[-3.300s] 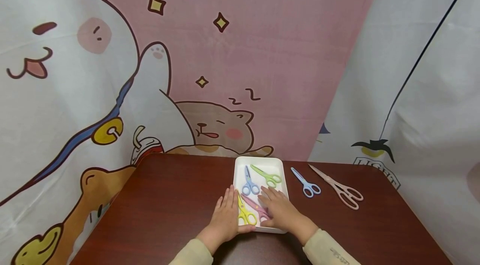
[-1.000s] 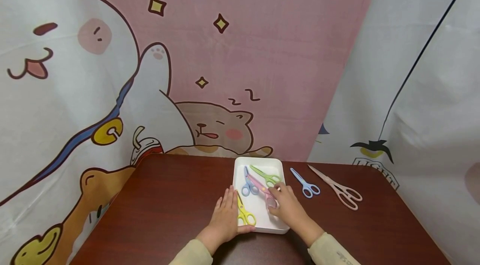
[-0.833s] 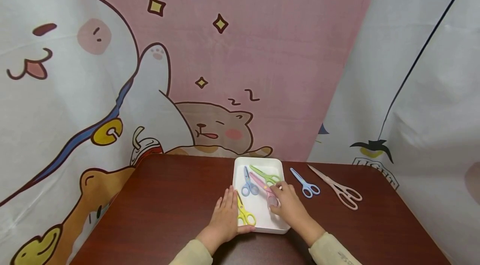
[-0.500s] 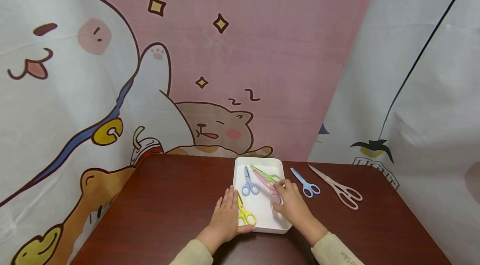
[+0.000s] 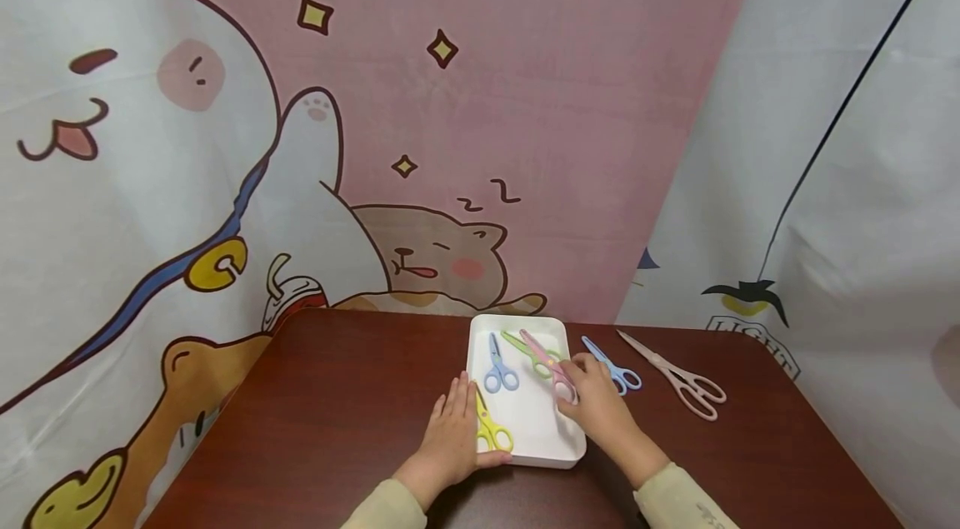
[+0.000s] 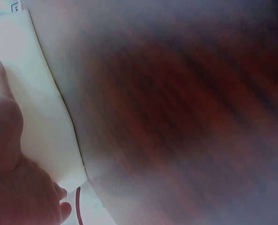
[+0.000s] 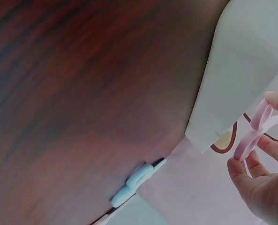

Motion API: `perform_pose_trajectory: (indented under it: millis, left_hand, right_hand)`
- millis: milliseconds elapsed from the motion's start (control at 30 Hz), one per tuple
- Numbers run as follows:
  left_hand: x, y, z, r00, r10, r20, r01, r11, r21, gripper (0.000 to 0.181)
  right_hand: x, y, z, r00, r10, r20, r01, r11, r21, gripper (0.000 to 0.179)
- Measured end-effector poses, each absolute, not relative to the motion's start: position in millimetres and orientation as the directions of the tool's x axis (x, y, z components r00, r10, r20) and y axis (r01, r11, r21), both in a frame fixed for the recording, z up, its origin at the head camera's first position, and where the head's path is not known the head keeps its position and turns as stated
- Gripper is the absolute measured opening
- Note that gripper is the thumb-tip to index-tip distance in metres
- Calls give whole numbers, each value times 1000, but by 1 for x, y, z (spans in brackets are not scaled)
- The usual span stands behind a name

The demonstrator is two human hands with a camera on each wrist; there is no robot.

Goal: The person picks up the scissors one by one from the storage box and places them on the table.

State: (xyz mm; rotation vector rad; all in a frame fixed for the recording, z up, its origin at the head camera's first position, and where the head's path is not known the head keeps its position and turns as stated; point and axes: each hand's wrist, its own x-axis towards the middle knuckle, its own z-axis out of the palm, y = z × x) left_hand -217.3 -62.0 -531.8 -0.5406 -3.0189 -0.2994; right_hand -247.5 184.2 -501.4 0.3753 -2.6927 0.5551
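My left hand [image 5: 448, 433] rests along the left side of a white tray [image 5: 536, 429], fingers straight and thumb at the near rim. The left wrist view shows that hand [image 6: 17, 187] against the tray wall [image 6: 45, 108]. With thumb and fingers, my right hand [image 5: 606, 412] pinches pink scissors [image 5: 536, 346] by the handle loops, raised over the tray's right part. In the right wrist view the pink loops [image 7: 248, 144] sit between the fingertips. Blue scissors [image 5: 495, 364] and yellow scissors [image 5: 491, 429] lie in the tray. Green scissors [image 5: 516, 341] there are partly covered by the pink pair.
Right of the tray, on the dark wooden table [image 5: 360, 396], lie other blue scissors [image 5: 600, 354], partly behind my right hand. Farther right are large pale pink scissors [image 5: 671, 372]. A printed cartoon cloth [image 5: 585, 137] hangs behind the table.
My right hand took the pink scissors by the loops from beside the yellow pair, lifted them, and carried them up and right across the green pair. My left hand stays put.
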Motion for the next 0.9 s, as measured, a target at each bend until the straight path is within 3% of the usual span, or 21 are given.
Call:
perform_pose_trajectory:
  millis: [533, 900]
  left_hand:
    - [-218, -62, -532, -937, 336, 100, 349, 916, 198, 127]
    - [-220, -63, -538, -933, 336, 130, 357, 910, 210, 129]
  right_hand:
    - [-250, 207, -503, -859, -170, 483, -342, 892, -295, 50]
    - [-252, 221, -504, -877, -136, 461, -299, 906, -301, 50]
